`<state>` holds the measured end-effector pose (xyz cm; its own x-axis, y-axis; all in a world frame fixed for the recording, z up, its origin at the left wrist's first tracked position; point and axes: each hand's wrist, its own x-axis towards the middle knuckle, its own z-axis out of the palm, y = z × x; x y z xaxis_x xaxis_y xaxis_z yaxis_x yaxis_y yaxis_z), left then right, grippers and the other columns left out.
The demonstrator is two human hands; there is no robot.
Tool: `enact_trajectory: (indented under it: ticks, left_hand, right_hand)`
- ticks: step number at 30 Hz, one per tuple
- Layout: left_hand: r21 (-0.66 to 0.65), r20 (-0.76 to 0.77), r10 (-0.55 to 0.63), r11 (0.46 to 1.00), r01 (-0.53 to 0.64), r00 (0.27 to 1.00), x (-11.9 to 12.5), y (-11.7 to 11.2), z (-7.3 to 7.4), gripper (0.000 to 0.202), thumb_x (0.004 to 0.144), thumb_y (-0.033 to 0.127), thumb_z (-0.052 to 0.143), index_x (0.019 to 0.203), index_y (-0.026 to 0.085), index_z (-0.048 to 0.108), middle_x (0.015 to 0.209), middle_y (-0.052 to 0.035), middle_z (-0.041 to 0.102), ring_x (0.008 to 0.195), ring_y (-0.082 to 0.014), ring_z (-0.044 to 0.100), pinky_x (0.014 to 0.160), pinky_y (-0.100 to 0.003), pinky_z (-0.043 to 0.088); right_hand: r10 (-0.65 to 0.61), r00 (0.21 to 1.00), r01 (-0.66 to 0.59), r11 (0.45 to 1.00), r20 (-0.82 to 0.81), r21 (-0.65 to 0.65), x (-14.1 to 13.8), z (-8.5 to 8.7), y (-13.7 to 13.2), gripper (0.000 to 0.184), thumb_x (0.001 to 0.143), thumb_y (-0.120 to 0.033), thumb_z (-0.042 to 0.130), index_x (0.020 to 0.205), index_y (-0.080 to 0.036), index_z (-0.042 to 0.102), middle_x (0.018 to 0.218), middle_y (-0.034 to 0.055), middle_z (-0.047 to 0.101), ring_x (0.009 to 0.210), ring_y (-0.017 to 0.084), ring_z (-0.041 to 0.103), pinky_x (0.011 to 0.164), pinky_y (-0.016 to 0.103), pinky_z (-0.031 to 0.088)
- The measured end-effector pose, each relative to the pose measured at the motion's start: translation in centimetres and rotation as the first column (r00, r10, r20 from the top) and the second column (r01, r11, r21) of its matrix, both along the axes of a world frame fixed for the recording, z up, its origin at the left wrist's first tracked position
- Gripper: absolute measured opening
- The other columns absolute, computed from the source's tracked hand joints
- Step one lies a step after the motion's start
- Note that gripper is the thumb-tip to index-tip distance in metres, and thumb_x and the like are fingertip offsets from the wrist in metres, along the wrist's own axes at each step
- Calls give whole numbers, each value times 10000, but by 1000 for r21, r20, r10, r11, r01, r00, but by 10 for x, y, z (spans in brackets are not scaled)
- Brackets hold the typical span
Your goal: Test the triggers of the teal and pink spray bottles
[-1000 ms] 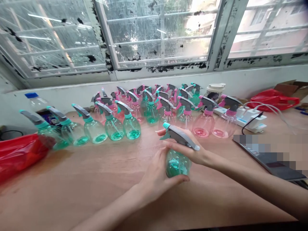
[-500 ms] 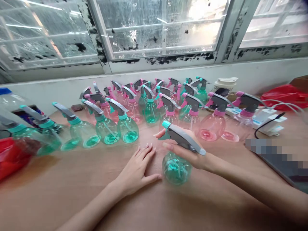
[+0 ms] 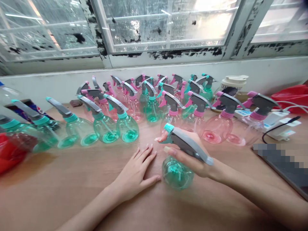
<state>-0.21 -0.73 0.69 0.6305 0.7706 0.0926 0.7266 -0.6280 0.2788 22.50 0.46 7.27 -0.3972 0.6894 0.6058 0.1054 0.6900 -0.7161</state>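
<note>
My right hand (image 3: 192, 154) is wrapped round the neck of a clear green spray bottle (image 3: 178, 175) with a grey and turquoise trigger head. The nozzle points away to the left, and the palm hides the collar. Flat on the wooden table (image 3: 96, 183) lies my left hand (image 3: 134, 171), fingers spread, its thumb close to the held bottle's left side. Behind the hands stand several more green spray bottles (image 3: 127, 128) in a row on the left. Pink spray bottles (image 3: 216, 128) stand on the right, with mixed ones crowded behind.
At the right lie a dark flat device (image 3: 279, 170), a white power strip (image 3: 281, 125) with cables and a red bag (image 3: 291, 98). A lidded paper cup (image 3: 233, 85) stands at the back. More red plastic (image 3: 11, 154) is at the left edge, below the window wall.
The view has shifted a little, so the right-hand things sit farther right. My right hand still holds the green bottle, now slightly lower in view; my left hand stays flat.
</note>
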Motion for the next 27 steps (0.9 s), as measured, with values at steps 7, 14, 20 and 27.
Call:
enact_trajectory:
  ticks: [7, 14, 20, 27]
  left_hand:
    - [10, 27, 8, 1000, -8, 1000, -1, 0, -2, 622, 926, 552, 581, 1437, 215, 472, 1527, -131, 412, 1424, -341, 330, 1170, -553, 207]
    - [4, 8, 8, 1000, -8, 1000, -1, -1, -3, 622, 939, 541, 568, 1445, 196, 460, 1543, -133, 384, 1438, -332, 301, 1175, -546, 204]
    - [18, 6, 10, 1000, -10, 1000, -2, -1, -5, 645, 937, 543, 575, 1471, 211, 430, 1551, -125, 369, 1451, -332, 266, 1174, -546, 204]
    - [22, 21, 2, 1000, -2, 1000, -4, -1, -7, 658, 946, 562, 550, 1484, 212, 408, 1560, -118, 350, 1453, -327, 262, 1180, -546, 193]
  right_hand:
    - [-21, 999, 17, 998, 50, 65, 1, 7, 0, 164, 874, -193, 537, 725, -217, 475, 614, -49, 482, 537, 108, 469, 559, 271, 429]
    - [2, 1000, -1, 999, 15, -55, 2, 0, 0, 155, 882, -271, 584, 1023, -209, 594, 812, 19, 660, 709, 167, 638, 741, 342, 534]
    - [-39, 999, 40, 999, -24, 6, 0, -7, -3, 209, 888, -280, 596, 1089, -229, 622, 1003, 61, 726, 995, 233, 690, 852, 388, 555]
    - [-36, 999, 37, 998, -23, 49, 1, -9, -5, 271, 906, -233, 584, 1176, -230, 607, 1109, 82, 709, 1085, 233, 680, 893, 392, 566]
